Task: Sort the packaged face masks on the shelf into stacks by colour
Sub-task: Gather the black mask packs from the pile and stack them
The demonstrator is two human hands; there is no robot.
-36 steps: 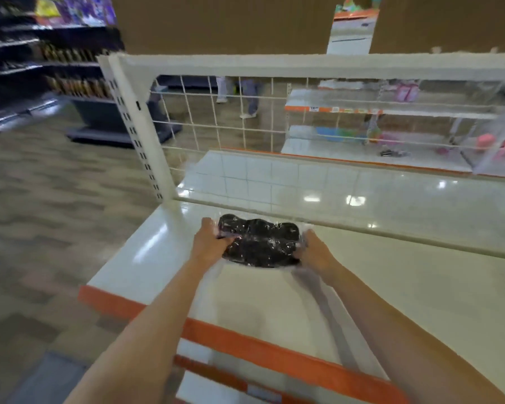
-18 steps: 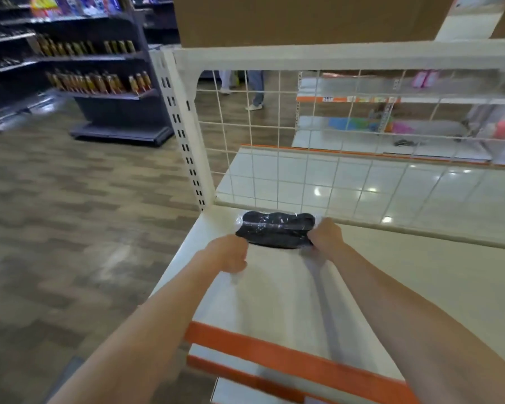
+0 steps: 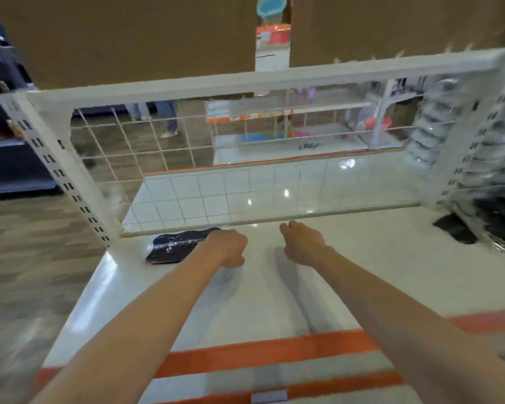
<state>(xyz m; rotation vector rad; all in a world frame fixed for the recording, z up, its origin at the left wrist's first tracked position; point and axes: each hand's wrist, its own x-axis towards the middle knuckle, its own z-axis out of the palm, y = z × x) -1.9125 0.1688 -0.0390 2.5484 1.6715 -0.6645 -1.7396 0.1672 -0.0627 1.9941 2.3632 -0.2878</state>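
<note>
Black face mask pack [image 3: 178, 246] lies flat at back left corner of white shelf [image 3: 362, 266], against wire grid back [image 3: 169, 176]. Left hand [image 3: 226, 247] near its right edge, fingers curled, holding nothing visible; contact with pack unclear. Right hand [image 3: 302, 243] apart, loosely curled, empty. Blurred pile of dark packs [image 3: 496, 217] at far right. Risks: glossy film slippery, left wrist could nudge pack off open left end; reaching into blurred pile may topple it, mixing colours; shades hard to tell through glare.

One head-worn view looks forward and down, close over the white shelf [image 3: 274, 287]; wire-grid back [image 3: 187, 170] ahead.
</note>
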